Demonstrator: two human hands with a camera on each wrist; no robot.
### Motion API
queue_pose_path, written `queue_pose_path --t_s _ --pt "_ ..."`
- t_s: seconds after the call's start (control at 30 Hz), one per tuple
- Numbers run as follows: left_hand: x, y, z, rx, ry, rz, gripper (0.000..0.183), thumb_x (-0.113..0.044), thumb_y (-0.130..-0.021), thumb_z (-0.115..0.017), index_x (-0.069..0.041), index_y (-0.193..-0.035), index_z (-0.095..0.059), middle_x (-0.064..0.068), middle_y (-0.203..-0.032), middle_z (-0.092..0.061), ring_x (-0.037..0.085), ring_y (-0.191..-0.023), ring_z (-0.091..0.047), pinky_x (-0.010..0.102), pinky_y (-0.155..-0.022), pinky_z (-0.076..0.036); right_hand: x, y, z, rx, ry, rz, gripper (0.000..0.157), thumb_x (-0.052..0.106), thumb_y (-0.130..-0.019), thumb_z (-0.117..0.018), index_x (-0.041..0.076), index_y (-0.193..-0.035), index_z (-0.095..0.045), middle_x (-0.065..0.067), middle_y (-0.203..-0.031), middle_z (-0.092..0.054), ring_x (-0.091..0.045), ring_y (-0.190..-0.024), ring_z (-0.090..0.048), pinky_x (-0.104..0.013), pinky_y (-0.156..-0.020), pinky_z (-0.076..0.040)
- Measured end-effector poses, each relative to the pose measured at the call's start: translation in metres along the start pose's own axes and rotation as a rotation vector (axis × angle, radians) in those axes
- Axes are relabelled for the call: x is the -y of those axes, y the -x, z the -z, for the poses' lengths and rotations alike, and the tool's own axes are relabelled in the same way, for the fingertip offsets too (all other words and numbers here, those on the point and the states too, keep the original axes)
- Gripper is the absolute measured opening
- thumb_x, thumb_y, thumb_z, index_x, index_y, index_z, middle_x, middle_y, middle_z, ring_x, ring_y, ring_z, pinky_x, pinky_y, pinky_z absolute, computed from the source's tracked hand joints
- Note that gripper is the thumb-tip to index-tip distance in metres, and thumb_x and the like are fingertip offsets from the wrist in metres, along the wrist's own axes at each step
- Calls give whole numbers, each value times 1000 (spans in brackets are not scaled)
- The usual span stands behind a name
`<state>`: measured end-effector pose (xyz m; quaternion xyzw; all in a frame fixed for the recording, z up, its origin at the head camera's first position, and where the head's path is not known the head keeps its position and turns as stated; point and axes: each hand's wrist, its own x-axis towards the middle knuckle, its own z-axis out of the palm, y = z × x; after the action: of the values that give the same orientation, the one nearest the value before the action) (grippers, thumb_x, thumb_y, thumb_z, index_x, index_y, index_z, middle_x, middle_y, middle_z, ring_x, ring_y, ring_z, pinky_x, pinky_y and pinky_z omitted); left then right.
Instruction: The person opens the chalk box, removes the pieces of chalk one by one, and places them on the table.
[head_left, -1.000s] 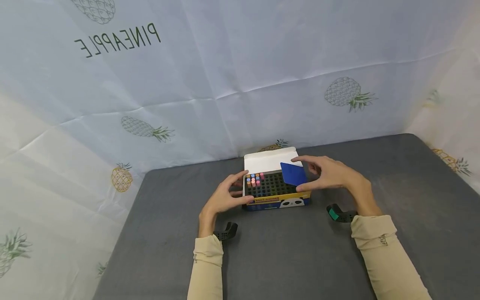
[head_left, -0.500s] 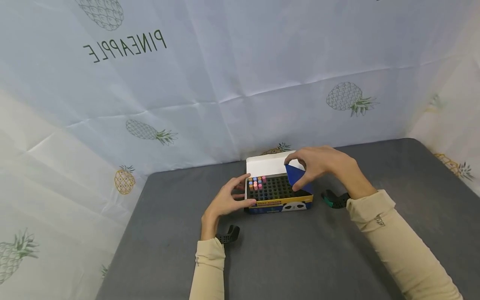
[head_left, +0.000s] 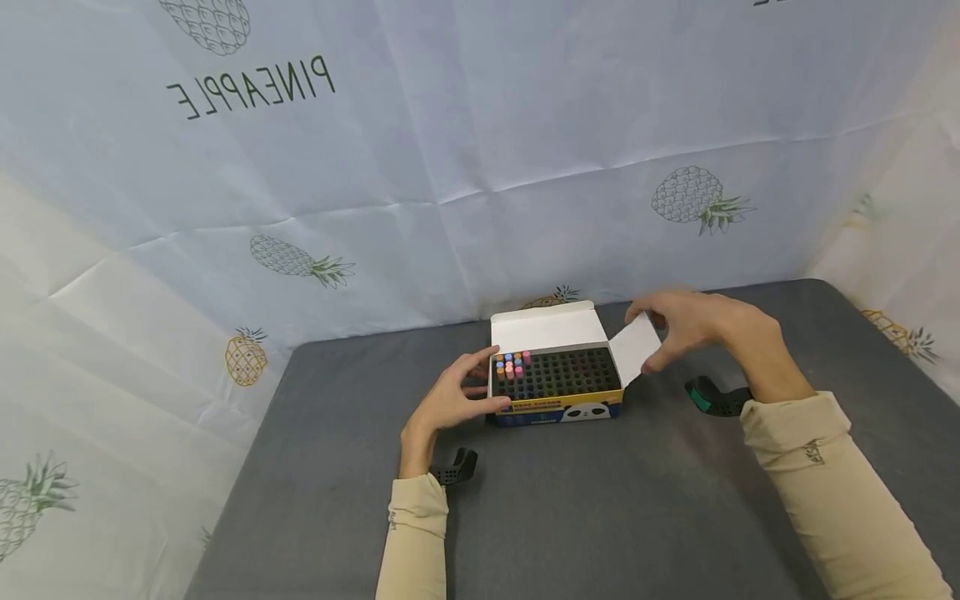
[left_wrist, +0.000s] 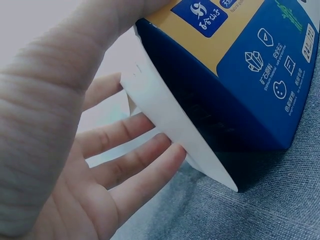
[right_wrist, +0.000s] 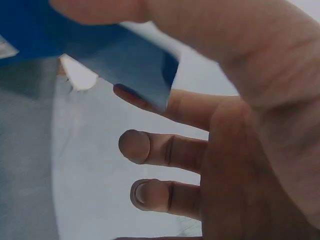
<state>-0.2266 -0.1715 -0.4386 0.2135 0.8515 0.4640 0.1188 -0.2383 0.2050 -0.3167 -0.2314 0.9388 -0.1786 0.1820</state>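
Observation:
A blue and yellow chalk box (head_left: 555,410) with a panda face stands on the table, its white lid (head_left: 547,327) raised at the back. Inside is a black holed tray (head_left: 562,372), with several coloured chalk sticks (head_left: 509,367) grouped at its left end. My left hand (head_left: 453,394) spans the box's left end, thumb by the front corner; its fingers touch the white left flap (left_wrist: 167,112) in the left wrist view. My right hand (head_left: 693,322) holds the right end flap (head_left: 635,347), white inside and blue outside, between thumb and index finger, tilted outward.
The box rests on a dark grey table (head_left: 585,508), close to the pale pineapple-print cloth (head_left: 450,150) behind. Black wrist mounts (head_left: 456,468) sit on both wrists, just below the hands.
My right hand has swung the right end flap from over the tray outward to the right, uncovering the tray's right end. My left hand stays at the box's left end.

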Motion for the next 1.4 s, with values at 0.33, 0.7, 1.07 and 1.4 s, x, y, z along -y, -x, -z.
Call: queue_pose_path --t_s 0.33,0.7,1.07,1.4 --pt "0 0 -1 4 3 9 81 -29 -89 -82 -27 -159 -40 14 -145 -47 30 -128 -53 42 -106 -57 -23 -5 -33 -14 25 -6 81 46 -68 -94 7 -134 -66 -24 -132 -54 -49 -124 -44 -64 -90 -50" --pt "3 2 -2 2 11 9 81 -26 -90 -81 -27 -159 -39 13 -147 -47 29 -128 -53 41 -107 -57 -47 -14 -69 -75 -195 175 81 36 -76 -91 -7 -138 -60 -13 -117 -63 -24 -99 -65 -37 -84 -60" --pt "5 0 -2 -12 32 9 81 -26 -89 -82 -28 -159 -40 12 -145 -48 28 -127 -54 40 -107 -57 -60 -17 -83 -105 -306 221 81 28 -80 -88 -10 -142 -54 -12 -113 -62 -28 -102 -66 -35 -88 -62" --pt "9 1 -1 -21 39 -4 80 -28 -89 -81 -27 -158 -41 13 -145 -48 29 -127 -54 43 -107 -57 -56 -11 -81 -95 -376 194 83 24 -81 -87 -10 -147 -48 -12 -114 -62 -20 -102 -65 -34 -90 -62"
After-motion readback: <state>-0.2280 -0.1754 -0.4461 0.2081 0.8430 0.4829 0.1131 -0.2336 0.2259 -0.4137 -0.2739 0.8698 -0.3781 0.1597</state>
